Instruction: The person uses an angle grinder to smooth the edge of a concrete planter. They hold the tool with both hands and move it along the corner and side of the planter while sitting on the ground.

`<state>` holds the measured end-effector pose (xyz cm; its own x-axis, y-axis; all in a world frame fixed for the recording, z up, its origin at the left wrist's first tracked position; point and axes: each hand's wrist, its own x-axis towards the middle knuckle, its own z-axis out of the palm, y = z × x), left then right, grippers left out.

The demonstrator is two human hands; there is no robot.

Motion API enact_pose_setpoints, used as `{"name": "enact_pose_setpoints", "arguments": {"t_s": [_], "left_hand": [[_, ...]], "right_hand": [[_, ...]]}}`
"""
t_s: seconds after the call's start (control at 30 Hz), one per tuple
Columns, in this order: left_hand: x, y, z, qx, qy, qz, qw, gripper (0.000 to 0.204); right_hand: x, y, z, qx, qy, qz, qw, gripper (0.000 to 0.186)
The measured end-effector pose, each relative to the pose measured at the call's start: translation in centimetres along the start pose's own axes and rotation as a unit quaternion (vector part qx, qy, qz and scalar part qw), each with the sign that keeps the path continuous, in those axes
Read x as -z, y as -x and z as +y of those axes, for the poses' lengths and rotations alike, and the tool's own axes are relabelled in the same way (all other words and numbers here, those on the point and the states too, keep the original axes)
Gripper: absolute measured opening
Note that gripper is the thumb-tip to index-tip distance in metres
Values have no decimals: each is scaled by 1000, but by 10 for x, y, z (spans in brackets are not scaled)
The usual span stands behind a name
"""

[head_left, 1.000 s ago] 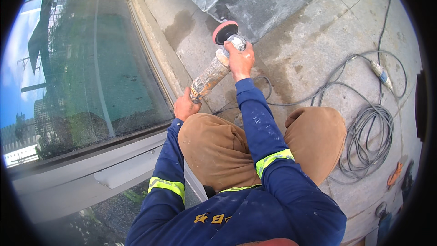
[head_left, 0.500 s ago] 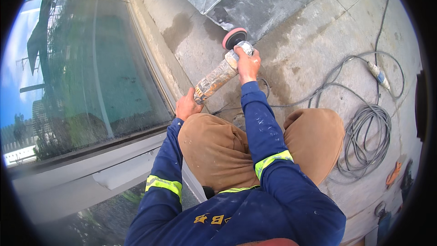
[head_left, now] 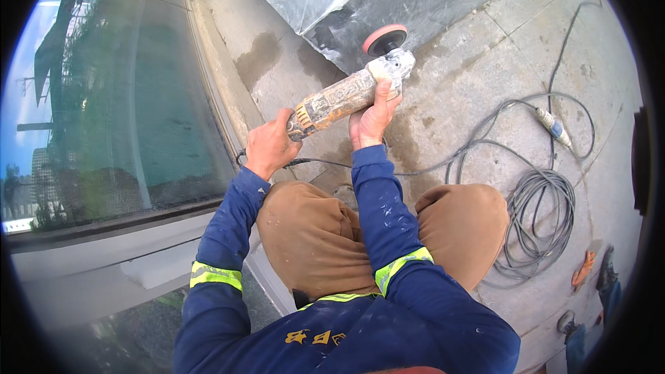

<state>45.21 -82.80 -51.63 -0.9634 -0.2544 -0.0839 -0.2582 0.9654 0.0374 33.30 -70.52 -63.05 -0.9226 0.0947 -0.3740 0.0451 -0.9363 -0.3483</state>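
Both of my hands hold a worn, dust-coated angle polisher, tilted so its head points up and to the right. My left hand wraps round the rear end, where the cord comes out. Under the neck, near the metal gear head, my right hand grips from below. A round pink-rimmed pad on a black backing sits on the head. It is in front of a grey stone block with a wet dark side; whether pad and stone touch, I cannot tell.
A grey cable lies coiled on the concrete at right, with a white-and-blue connector. Beyond it are an orange object and another person's shoes. A glass pane with a sill runs along my left.
The polisher has come up and swung rightward, its pad now turned along the stone's side. My right hand has shifted from the top of the neck to underneath. My left hand moved slightly upward.
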Motion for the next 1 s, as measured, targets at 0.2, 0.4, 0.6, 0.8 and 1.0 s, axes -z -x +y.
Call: {"name": "enact_pose_setpoints", "arguments": {"t_s": [0.2,0.4,0.6,0.8,1.0], "left_hand": [[0,13,14,6,53,-18,998,61],[-11,28,-11,37,76,-17,996,60],[-18,34,-28,79,53,-3,995,62],[-20,18,-20,56,64,-7,996,60],[-26,23,-27,82,51,-5,995,59]], "right_hand": [[-39,14,-12,44,140,17,989,92],[-43,27,13,22,161,-26,986,94],[-55,35,26,32,191,-66,979,97],[-52,21,25,11,149,-44,988,93],[-52,27,30,35,163,-57,984,94]]}}
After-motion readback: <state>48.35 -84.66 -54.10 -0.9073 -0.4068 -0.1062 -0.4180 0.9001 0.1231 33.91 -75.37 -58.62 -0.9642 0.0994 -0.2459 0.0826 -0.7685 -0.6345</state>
